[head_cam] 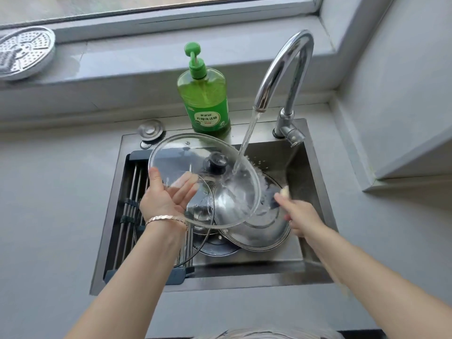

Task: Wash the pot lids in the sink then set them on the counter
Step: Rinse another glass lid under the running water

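**A:** Your left hand (166, 194) pinches the glass lid (203, 178) at its left rim, thumb on top and fingers spread beneath. The lid hangs tilted over the sink (220, 285), under the water (247, 138). That's a one-sided hold on wet glass, and if your thumb slides, the lid drops.

**B:** It would land on the steel lid (259, 233) lying in the basin right below. Glass on steel likely means a chip or a crack.

**A:** Your right hand (302, 218) is at the lid's right edge, but it's blurred. I can't tell whether those fingers grip the rim, the dark thing beside them, or nothing. Don't count on that side to carry any weight.

**B:** Watch the splash too. The stream strikes the sloped right half and breaks into spray. Tilt the lid further and the water may run off onto the counter (61, 204), where the lid must go.

**A:** As for how it handles, the lid is clear, smooth and shallowly domed, with a thin edge that gives you little to grip. The black knob (215, 162) is round, so it's the better handle.

**B:** The steel lid is duller, also domed, and looks to have a rolled rim. The rack (132, 192) on the sink's left is made of thin metal rods, so a round lid set there could roll or slip through.
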A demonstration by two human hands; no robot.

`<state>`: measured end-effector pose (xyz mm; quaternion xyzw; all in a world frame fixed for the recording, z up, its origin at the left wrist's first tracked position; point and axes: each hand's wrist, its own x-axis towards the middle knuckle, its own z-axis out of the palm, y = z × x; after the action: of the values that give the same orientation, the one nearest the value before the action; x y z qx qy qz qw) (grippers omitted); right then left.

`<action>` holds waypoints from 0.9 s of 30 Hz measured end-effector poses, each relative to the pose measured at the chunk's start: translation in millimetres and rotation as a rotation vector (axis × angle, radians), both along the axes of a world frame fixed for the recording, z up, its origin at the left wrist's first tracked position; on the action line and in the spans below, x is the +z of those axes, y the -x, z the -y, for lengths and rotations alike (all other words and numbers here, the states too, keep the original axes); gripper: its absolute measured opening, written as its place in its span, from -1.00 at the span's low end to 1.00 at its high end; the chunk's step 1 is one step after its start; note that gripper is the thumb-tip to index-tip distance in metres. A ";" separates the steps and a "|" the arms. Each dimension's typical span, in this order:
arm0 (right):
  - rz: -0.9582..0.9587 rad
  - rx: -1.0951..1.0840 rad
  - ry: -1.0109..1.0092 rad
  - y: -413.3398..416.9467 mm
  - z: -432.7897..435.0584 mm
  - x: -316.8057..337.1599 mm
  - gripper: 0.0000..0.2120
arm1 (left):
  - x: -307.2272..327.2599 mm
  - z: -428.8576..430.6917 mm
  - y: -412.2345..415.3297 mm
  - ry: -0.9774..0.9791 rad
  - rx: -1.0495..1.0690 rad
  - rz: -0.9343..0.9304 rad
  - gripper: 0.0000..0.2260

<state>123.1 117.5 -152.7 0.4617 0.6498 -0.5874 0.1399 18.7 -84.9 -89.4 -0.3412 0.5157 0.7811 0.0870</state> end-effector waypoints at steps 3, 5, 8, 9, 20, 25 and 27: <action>-0.075 -0.277 0.467 4.0 -8.3 -3.3 -0.46 | -7.2 0.4 -7.1 -0.054 -0.087 0.049 -0.42; -0.192 -0.338 0.579 12.4 -12.9 3.7 -0.59 | -15.0 -3.3 -14.1 -0.082 -0.166 0.076 -0.48; -0.274 -0.292 0.404 19.4 -21.4 16.8 -0.87 | -27.2 -12.2 -20.8 -0.098 -0.273 0.138 -0.63; -0.292 -0.277 0.359 20.1 -25.3 22.1 -0.91 | -32.2 -15.8 -21.6 -0.076 -0.317 0.159 -0.63; -0.347 -0.068 0.028 17.9 -48.6 38.1 -0.77 | -44.2 -30.8 -10.9 0.101 -0.455 0.161 -0.75; -0.246 -0.090 0.135 18.0 -31.9 -5.2 -0.81 | -23.8 -6.5 -13.2 0.300 -0.543 -0.019 -0.81; -0.185 -0.096 0.187 19.7 -20.9 -18.7 -0.88 | -12.4 0.6 -15.5 0.344 -0.621 -0.061 -0.81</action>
<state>103.4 138.3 -171.4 0.4210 0.5795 -0.6915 0.0938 34.2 -85.4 -101.8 -0.1542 0.7212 0.6289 0.2461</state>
